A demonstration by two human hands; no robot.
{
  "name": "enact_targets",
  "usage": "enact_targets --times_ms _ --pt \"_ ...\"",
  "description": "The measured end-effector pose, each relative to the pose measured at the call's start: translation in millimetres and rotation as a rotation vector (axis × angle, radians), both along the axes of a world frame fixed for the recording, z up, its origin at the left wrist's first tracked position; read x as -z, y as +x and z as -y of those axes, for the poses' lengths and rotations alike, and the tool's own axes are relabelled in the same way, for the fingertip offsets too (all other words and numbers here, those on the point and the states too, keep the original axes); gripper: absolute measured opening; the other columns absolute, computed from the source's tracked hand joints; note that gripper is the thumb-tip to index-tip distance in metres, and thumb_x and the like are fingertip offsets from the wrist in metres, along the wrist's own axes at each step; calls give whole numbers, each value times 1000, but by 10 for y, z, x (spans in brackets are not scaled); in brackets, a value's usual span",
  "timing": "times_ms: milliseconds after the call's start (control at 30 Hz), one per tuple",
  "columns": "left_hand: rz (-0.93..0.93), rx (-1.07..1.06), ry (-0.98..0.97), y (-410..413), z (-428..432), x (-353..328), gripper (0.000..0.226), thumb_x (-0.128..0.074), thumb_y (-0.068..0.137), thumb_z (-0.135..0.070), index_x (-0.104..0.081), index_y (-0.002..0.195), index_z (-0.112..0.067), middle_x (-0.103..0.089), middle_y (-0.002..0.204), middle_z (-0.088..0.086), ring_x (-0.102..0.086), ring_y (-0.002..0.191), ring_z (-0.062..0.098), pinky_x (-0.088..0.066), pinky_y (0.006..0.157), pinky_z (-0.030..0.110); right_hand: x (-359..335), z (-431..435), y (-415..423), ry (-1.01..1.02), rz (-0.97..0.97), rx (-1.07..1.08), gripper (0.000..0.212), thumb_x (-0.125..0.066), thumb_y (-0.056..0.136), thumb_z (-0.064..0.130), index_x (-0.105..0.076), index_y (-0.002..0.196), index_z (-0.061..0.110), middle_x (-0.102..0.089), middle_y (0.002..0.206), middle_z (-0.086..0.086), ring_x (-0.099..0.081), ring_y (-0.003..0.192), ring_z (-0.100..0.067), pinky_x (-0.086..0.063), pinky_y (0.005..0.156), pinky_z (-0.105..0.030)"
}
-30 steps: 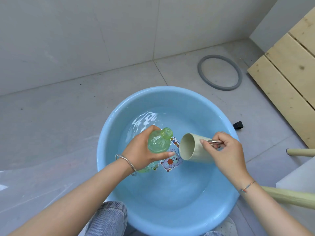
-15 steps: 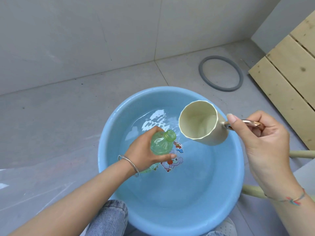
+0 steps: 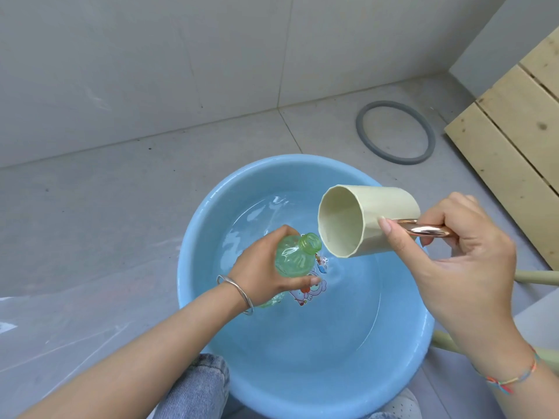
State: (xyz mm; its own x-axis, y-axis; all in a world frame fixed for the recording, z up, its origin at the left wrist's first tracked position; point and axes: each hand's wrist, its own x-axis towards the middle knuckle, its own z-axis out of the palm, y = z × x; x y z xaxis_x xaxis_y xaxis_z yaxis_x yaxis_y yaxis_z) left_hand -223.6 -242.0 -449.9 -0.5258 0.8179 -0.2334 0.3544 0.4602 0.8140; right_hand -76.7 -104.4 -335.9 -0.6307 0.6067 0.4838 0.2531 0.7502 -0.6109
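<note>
A blue basin (image 3: 199, 225) with shallow water stands on the grey floor in front of me. My left hand (image 3: 261, 267) grips a green transparent plastic bottle (image 3: 295, 260) over the water, its open mouth pointing up and right. My right hand (image 3: 462, 258) holds the shiny metal handle of a cream cup (image 3: 363, 220). The cup is tipped on its side with its open rim facing left, just above and right of the bottle's mouth. A cartoon sticker (image 3: 308, 290) shows on the basin bottom.
A grey rubber ring (image 3: 394, 132) lies on the floor beyond the basin. Wooden planks (image 3: 511, 140) lean at the right. Pale green poles (image 3: 535, 278) lie at the right edge. A tiled wall stands behind. My jeans-clad knee (image 3: 196, 388) is below the basin.
My right hand has lifted the cup out of the basin and brought it, tipped, close to the bottle's mouth. The left hand has kept the bottle almost still.
</note>
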Motion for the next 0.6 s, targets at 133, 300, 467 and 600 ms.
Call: enact_targets --times_ms 133,300,467,600 --pt "8 -3 6 -2 -3 13 74 -71 51 -74 -50 107 -31 -61 99 -17 -57 94 13 -48 84 33 1 35 -17 49 17 -25 37 -71 80 28 -48 58 10 -43 62 8 -39 67 -11 -30 64 -22" --pt "6 -6 2 3 -4 9 63 -81 62 -56 -51 110 -30 -60 101 -17 -55 95 12 -46 86 32 -29 60 -37 138 26 -60 38 -69 81 28 -49 58 6 -41 63 9 -36 66 -13 -29 63 -29" --pt "8 -7 8 -2 -5 9 63 -81 63 -56 -50 111 -29 -59 102 -17 -55 95 12 -46 85 32 -52 74 -48 204 28 -84 35 -70 81 26 -50 59 6 -38 61 3 -29 66 -18 -30 63 -34" --pt "12 -11 16 -4 3 25 63 -81 63 -56 -51 110 -28 -61 103 -14 -56 95 13 -47 86 35 -67 81 -47 255 30 -102 34 -72 81 22 -51 58 7 -36 62 4 -25 67 -16 -27 66 -31"
